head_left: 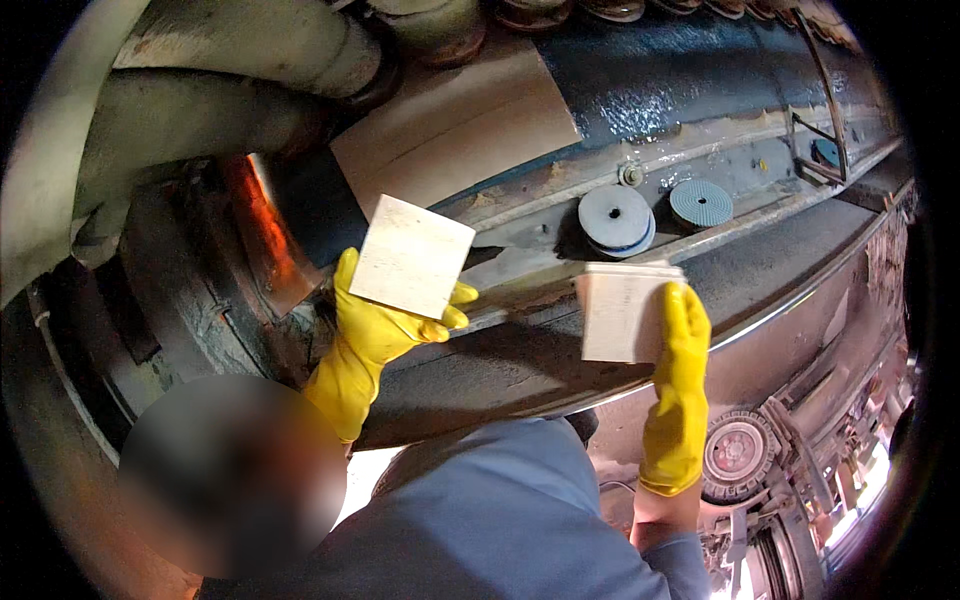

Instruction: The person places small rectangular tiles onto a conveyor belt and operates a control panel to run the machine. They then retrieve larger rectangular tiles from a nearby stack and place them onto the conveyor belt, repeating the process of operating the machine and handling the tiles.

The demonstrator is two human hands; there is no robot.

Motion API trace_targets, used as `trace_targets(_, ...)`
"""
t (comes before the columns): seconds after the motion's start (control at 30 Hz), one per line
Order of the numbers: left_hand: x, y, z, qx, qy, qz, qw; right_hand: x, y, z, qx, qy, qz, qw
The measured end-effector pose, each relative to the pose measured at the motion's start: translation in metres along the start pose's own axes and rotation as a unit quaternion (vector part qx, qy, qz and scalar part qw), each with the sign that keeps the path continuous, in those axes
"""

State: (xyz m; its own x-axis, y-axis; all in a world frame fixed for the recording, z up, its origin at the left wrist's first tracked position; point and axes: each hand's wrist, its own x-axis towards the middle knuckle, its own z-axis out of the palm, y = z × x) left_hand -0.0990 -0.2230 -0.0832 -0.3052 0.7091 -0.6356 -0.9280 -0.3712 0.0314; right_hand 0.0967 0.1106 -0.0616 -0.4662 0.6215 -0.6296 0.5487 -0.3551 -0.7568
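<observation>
Grimy workshop, long metal machine frame [750,165] crossing the view; nearest is the wearer's blue shirt [480,500], close to the frame's near side; cloth could snag if anything there runs, can't tell whether it does.

Left hand [375,330], in a yellow rubber glove, holds one pale square tile [412,258], broad face to camera, tilted; digits show at both sides, palm mostly hidden behind it; slick rubber could let it slide, and a corner would probably chip on metal. Right hand [684,340], same glove type, has fingers wrapped round the right side of a tile stack [622,315]; several thin pieces, top edges not quite flush; left side looks unsupported, so a slack grip could fan them and shed one.

Both hands show against the dark trough [490,385]; a dropped piece likely ends up there; just beyond, a white-faced disc [614,215] and a teal ribbed disc [701,204] lie near each other; a careless swing of the stack could knock either.

Past those, brown cardboard sheet [460,125] over a wet-looking dark surface [690,75]; damp could soften it or make it creep; farthest, lower right, a tyred wheel [738,455], well apart; low risk.
</observation>
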Motion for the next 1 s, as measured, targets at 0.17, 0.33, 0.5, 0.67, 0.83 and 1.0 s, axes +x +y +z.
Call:
trace_targets(0.17,0.006,-0.008,-0.010,-0.050,-0.026,-0.039,0.998,0.010,0.002,-0.053,0.030,0.096,-0.058,0.993)
trace_targets(0.33,-0.001,0.002,-0.035,0.023,-0.054,-0.006,0.998,0.022,0.006,-0.094,0.124,0.105,-0.052,0.985)
trace_targets(0.5,-0.013,0.031,-0.060,0.013,-0.028,0.065,0.997,0.010,0.011,-0.112,0.145,0.153,-0.059,0.976)
trace_targets(0.67,-0.016,0.057,-0.090,0.001,-0.025,0.115,0.993,0.006,0.018,-0.125,0.173,0.198,-0.028,0.964)
trace_targets(0.83,-0.003,0.086,-0.110,-0.052,0.092,0.175,0.979,0.014,0.023,-0.140,0.159,0.186,-0.040,0.969)
trace_targets(1.0,0.015,0.135,-0.160,-0.011,0.204,0.230,0.951,0.014,0.012,-0.130,0.144,0.183,-0.022,0.972)
